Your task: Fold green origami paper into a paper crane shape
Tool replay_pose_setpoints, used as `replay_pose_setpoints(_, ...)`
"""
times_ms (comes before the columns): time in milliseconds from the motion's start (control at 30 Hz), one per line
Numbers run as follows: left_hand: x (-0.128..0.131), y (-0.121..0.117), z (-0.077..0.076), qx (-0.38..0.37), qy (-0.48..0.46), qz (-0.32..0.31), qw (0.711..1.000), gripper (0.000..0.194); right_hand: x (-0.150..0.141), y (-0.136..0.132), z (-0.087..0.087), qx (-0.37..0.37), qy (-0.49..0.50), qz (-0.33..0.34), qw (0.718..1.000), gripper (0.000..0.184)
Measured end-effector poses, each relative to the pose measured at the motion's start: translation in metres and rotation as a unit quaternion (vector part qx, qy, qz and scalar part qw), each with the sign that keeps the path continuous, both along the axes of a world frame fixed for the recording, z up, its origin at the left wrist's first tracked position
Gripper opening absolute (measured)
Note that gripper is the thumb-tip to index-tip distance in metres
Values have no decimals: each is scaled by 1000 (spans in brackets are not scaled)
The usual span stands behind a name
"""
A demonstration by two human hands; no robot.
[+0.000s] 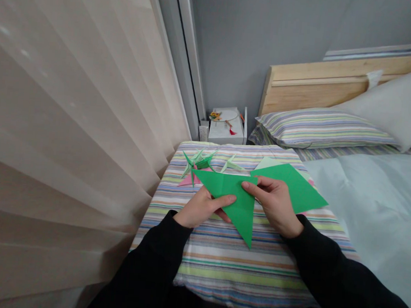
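Observation:
A green sheet of origami paper (236,193), folded into a triangle, is held up between both hands above the striped cloth. My left hand (205,205) grips its lower left edge, thumb on the front and fingers behind. At the upper right corner my right hand (276,201) pinches the paper between thumb and fingers. Behind the right hand lies more green paper (301,191), flat on the cloth, with pale green paper (266,163) partly under it. Folded green paper shapes (205,161) and a pink piece (186,180) sit beyond the left hand.
A striped cloth (254,265) covers the work surface. Another pale green folded shape (231,165) stands near its far side. A white cabinet (222,135) with small items is behind. The curtain (88,117) hangs at left; a bed with a striped pillow (330,130) is at right.

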State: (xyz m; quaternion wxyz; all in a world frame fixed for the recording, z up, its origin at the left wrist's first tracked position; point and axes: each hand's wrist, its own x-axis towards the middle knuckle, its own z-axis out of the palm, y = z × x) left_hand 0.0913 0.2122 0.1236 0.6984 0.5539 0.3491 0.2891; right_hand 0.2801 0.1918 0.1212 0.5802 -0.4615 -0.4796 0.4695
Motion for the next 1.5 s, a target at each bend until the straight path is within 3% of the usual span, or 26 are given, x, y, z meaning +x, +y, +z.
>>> replay_pose_setpoints(400, 3, -1, 5, -20, -37, 55, 998, 56, 3, 3, -11, -3, -10, -13, 1000, 44)
replay_pose_setpoints(667, 2, 1, 4, -119, -112, 58, 985, 40, 4, 3, -10, -8, -10, -22, 1000, 52)
replay_pose_setpoints(800, 0, 2, 1, -156, -143, 28, 977, 32, 4, 4, -7, -14, -18, -28, 999, 52)
replay_pose_setpoints(1033, -1, 2, 2, -195, -173, 22, 965, 23, 13, 9, 8, -36, -70, 9, 997, 49)
replay_pose_setpoints(1167, -3, 2, 6, -200, -170, 18, 965, 29, 15, 12, 22, -55, -85, 42, 994, 48)
replay_pose_setpoints(1267, -3, 1, 8, -160, -143, 30, 976, 38, 14, 17, 22, -28, -90, 61, 994, 46)
replay_pose_setpoints(1400, 0, 2, 5, -33, -70, 130, 988, 57, 8, 22, 6, -12, -79, 83, 993, 45)
replay_pose_setpoints(1500, 1, 4, 0, 33, -29, 176, 983, 53, 3, 23, -4, -19, -62, 65, 996, 45)
